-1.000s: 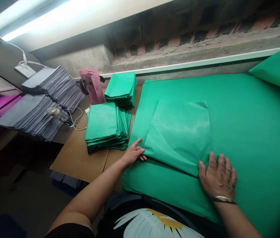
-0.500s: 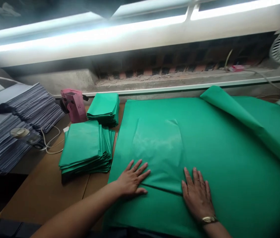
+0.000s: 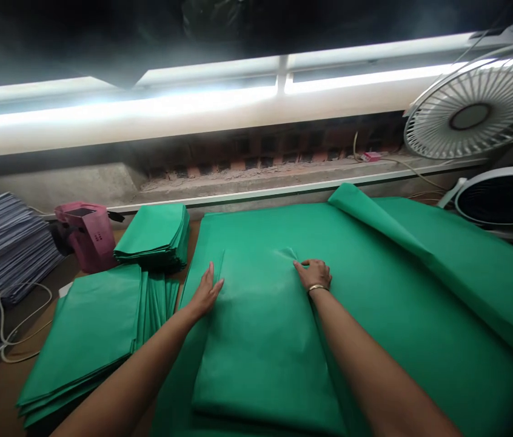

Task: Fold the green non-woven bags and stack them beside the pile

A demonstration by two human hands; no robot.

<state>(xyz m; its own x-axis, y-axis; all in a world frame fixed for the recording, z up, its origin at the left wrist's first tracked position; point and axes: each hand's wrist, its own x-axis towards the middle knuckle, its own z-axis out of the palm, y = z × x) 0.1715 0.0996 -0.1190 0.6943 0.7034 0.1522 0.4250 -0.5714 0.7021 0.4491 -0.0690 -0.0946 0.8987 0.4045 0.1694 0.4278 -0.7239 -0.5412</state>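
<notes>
Green folded sheet (image 3: 261,346) lay in the near middle, on top of a larger green sheet (image 3: 388,303). The left hand (image 3: 206,294) was open beside its far left edge, thumb apart from the fingers, with nothing in its hold. The right hand (image 3: 315,274) had its fingers bent toward the thumb at the far right corner; whether it pinched the material, I could not tell. To the left sat a near green stack (image 3: 83,331) and a far green stack (image 3: 154,233), the latter beside a pink object (image 3: 90,237).
</notes>
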